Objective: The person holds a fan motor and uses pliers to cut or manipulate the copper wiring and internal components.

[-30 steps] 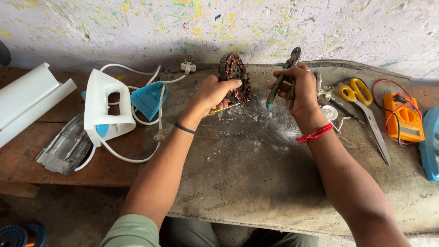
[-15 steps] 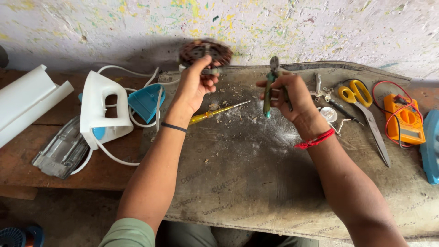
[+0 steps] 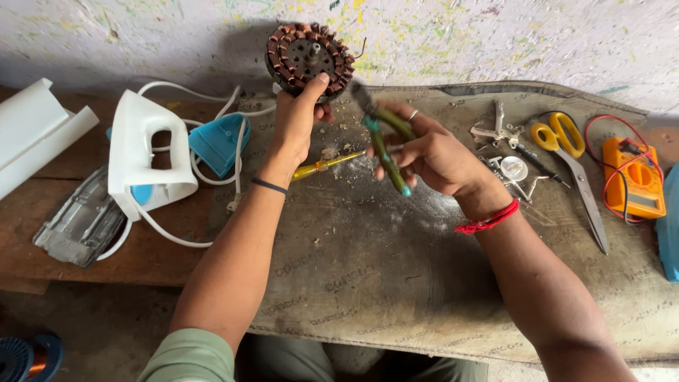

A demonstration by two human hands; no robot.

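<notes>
My left hand (image 3: 296, 120) is clenched round a round motor stator (image 3: 308, 58) w/ copper windings, held up off the tabletop (image 3: 368, 276) near the back wall, thumb across its face. My right hand (image 3: 431, 152) grips green-handled pliers (image 3: 380, 145), nose pointing up-left toward the stator, tip just beside it; can't tell if touching. Red thread on that wrist, dark band on the left one.

Containers: none really. The closest is an open white iron shell (image 3: 145, 152) on the left w/ blue part (image 3: 218, 141) beside it, white cord looped around both; nothing visible inside. Metal soleplate (image 3: 81, 221) lies flat at left, near the front edge.

Yellow screwdriver (image 3: 327, 165) lies on the mat btwn my forearms. On the right: yellow-handled scissors (image 3: 571, 159), small metal bits (image 3: 513, 168), orange multimeter (image 3: 633, 177) w/ red leads, close to the right edge. White plastic channel (image 3: 32, 134) at far left.

Open room: mid and front of mat bare, dusty. Back edge is tight against the wall.
</notes>
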